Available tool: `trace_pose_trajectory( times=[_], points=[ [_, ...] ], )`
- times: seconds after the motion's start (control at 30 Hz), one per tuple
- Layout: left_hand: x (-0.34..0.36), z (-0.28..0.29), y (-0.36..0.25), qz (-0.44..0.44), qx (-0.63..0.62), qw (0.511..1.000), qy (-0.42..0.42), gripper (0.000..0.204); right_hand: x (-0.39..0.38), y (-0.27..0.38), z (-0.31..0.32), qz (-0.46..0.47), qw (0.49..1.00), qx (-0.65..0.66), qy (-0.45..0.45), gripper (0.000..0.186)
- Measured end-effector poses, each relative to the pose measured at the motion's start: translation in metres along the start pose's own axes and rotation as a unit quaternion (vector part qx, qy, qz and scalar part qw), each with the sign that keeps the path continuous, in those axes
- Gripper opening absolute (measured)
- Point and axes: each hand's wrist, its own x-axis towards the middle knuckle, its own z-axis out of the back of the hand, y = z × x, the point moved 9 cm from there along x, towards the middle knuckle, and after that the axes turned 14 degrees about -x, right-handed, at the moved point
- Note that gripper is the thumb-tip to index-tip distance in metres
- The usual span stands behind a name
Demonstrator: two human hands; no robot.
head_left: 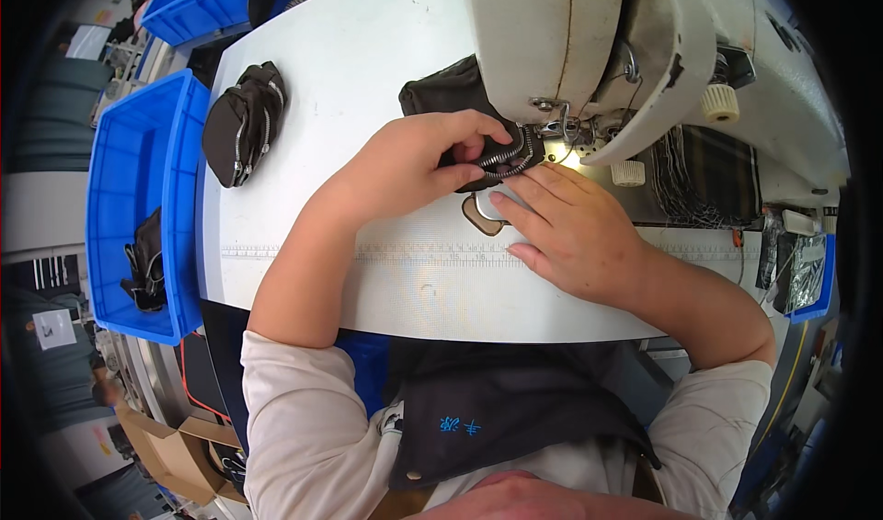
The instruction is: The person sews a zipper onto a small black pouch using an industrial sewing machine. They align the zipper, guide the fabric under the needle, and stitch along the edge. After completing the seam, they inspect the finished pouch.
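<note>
A dark zippered pouch [451, 90] lies under the head of the white sewing machine [524, 37], its silver zipper teeth curving close to the lit needle area. My left hand [405, 163] pinches the pouch's zippered edge between thumb and fingers. Stretched nearly flat, the fingers of my right hand [579, 230] rest at the pouch's near edge, just in front of the presser foot [567, 131]. Part of the pouch is hidden beneath my left hand and the machine head. A second dark pouch [241, 125] with silver zippers sits apart on the left of the table.
A ruler strip [423, 254] runs across the white table [368, 69]. Beyond its left edge stands a blue bin [186, 198] with a dark zippered piece inside. Dark strips with frayed edges [690, 180] lie right of the needle. Another blue bin [198, 12] is at far left.
</note>
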Motion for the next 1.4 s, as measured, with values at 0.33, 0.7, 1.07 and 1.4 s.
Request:
trace_pose_trajectory(
  times=[0.33,0.7,1.07,1.4],
  points=[
    [-0.009,-0.027,-0.054,-0.339,0.261,0.897,-0.113,0.031,-0.006,-0.002,0.003,-0.003,1.000,-0.006,-0.020,0.048],
    [0.000,-0.031,-0.038,-0.126,0.185,0.973,-0.055,0.032,-0.012,-0.004,-0.002,-0.016,1.000,0.006,-0.013,0.048],
    [0.008,-0.036,-0.025,-0.102,0.040,0.987,-0.121,0.024,-0.014,-0.001,-0.002,-0.013,0.999,-0.013,-0.048,0.050],
    [0.017,-0.033,-0.012,-0.151,0.123,0.969,-0.155,0.018,-0.013,0.002,-0.004,-0.042,0.999,-0.031,-0.014,0.053]
  ],
)
